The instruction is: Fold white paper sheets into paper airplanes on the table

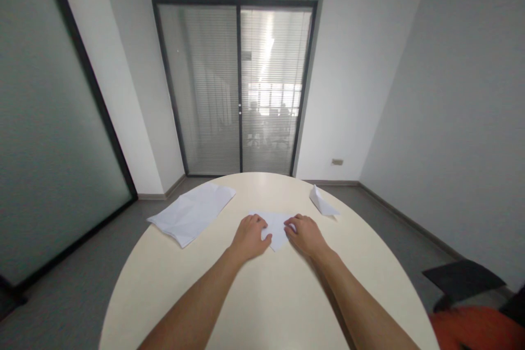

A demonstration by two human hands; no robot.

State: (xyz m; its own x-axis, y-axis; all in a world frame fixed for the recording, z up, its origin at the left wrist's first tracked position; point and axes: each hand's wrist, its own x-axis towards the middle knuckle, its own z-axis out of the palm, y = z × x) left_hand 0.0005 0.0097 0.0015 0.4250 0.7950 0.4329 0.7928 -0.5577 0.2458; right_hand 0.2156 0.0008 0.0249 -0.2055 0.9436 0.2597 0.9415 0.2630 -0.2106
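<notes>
Lying at the far-left edge of a round cream table point(266, 306) is a creased white paper sheet point(194, 210); the curled left hand point(249, 236) touches a white paper triangle point(275, 229) toward the far edge, the right hand point(305, 234) its other side, pinching impossible to tell; a folded white paper piece point(323, 205) sits far-right.

On the desk point(266, 306) at lower centre, a paper point(275, 228) lies between the left hand point(248, 236) and right hand point(307, 235), a larger sheet point(193, 212) left of them, a folded piece point(322, 203) just beyond to the right, a door point(200, 93) behind at upper centre, a chair point(478, 328) at lower right.
</notes>
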